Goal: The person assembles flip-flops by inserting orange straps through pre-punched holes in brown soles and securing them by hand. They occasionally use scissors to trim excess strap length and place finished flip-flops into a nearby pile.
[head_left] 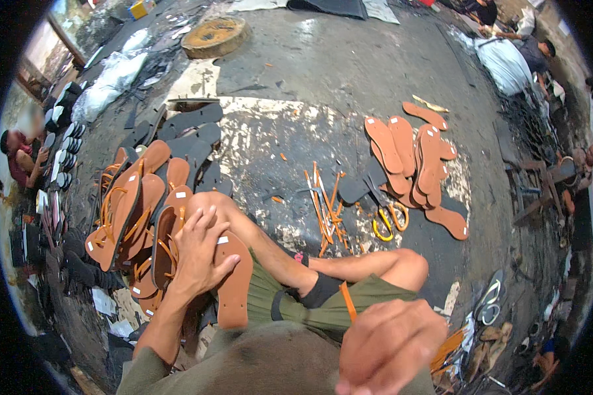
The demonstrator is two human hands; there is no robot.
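I see a round rusty disc [214,36] far off on the floor — black soles [194,128] nearby, yellow-handled scissors [389,220], a white sack [505,64].

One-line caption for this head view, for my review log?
Seated on the floor, left hand pressing a brown sandal sole on the knee, right hand gripping an orange strap.

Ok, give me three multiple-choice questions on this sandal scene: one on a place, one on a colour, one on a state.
1. Where is the scissors? A on the floor between the loose straps and the brown soles; B in the left hand; C on the round wooden block.
2. What colour is the strap in the right hand? A blue; B orange; C white.
3. The left hand is: A raised in the air; B resting on a brown sole; C holding scissors.

A: it lies on the floor there. B: plainly orange. B: palm on the sole.
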